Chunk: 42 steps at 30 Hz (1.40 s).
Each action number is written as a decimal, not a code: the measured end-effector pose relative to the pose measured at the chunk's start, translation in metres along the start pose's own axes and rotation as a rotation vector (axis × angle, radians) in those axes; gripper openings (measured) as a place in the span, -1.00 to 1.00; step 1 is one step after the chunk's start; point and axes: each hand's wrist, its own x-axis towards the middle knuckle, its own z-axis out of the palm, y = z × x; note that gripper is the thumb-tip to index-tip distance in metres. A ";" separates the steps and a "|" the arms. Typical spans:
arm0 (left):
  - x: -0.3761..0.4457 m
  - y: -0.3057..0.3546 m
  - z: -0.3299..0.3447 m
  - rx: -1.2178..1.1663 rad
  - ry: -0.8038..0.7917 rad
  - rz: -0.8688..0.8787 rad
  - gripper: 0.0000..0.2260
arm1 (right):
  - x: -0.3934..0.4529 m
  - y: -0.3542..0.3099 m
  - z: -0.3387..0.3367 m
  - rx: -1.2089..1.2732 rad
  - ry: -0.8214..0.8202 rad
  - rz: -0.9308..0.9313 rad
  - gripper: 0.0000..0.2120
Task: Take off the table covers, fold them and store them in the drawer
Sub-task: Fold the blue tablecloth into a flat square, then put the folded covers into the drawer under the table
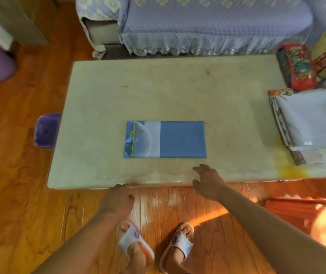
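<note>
Folded blue cover [165, 139] fully visible — white stack [312, 123] cropped.

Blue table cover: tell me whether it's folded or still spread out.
Folded. The blue table cover lies as a small, neat rectangle in the middle of the table, with bare tabletop all around it. Neither hand touches it.

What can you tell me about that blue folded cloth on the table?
The blue folded cloth lies flat as a neat rectangle on the pale table, toward its near edge. Most of it is plain blue; its left end shows a paler band and a printed pattern. It looks like thin fabric. Neither hand touches it.
</note>
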 end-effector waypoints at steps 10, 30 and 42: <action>0.044 -0.057 0.101 -0.108 -0.138 -0.071 -0.53 | 0.052 -0.033 0.095 -0.068 0.167 -0.116 -0.31; 0.192 -0.090 0.209 -0.004 -0.060 -0.093 -0.39 | 0.103 -0.024 0.194 -0.346 0.574 -0.111 -0.03; 0.103 -0.093 0.244 0.021 -0.137 -0.035 -0.42 | 0.093 -0.028 0.183 -0.314 0.448 -0.094 0.00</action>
